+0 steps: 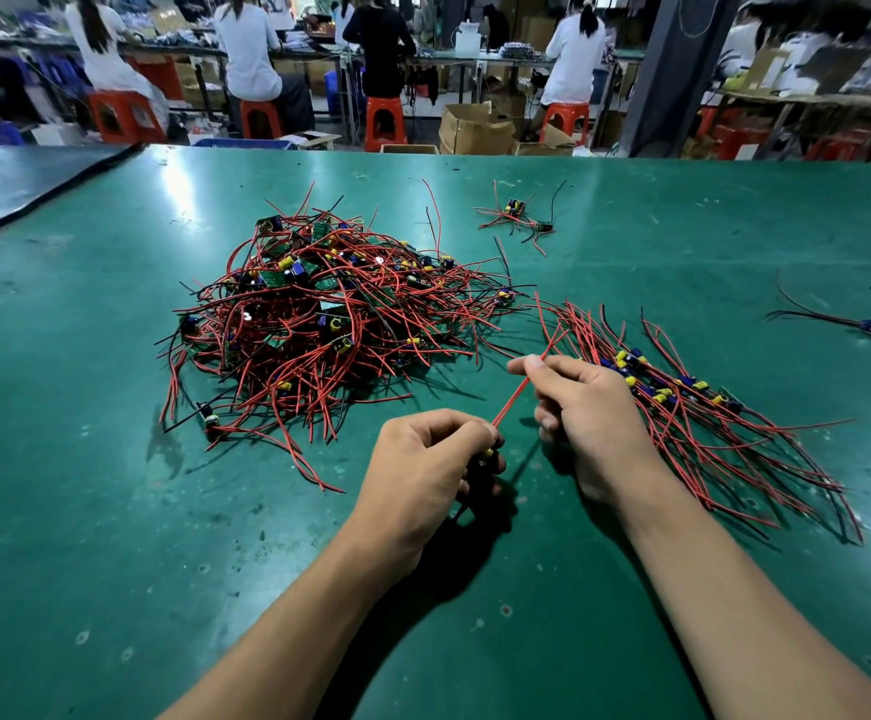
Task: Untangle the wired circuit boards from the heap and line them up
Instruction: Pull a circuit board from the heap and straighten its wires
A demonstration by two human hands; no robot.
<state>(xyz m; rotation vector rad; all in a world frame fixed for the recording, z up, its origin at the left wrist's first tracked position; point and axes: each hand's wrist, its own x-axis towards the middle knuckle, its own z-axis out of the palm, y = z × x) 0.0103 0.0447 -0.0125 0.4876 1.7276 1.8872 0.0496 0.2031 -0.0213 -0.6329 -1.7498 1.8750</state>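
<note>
Beyond the green table (85, 459), seated workers (248, 49) (backs turned) occupy orange stools (385, 122) beside open cardboard boxes (475, 129).

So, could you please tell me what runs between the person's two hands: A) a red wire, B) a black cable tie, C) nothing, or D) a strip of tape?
A: a red wire runs straight from the pinch of the left hand up to the thumb and forefinger of the right hand.
</note>
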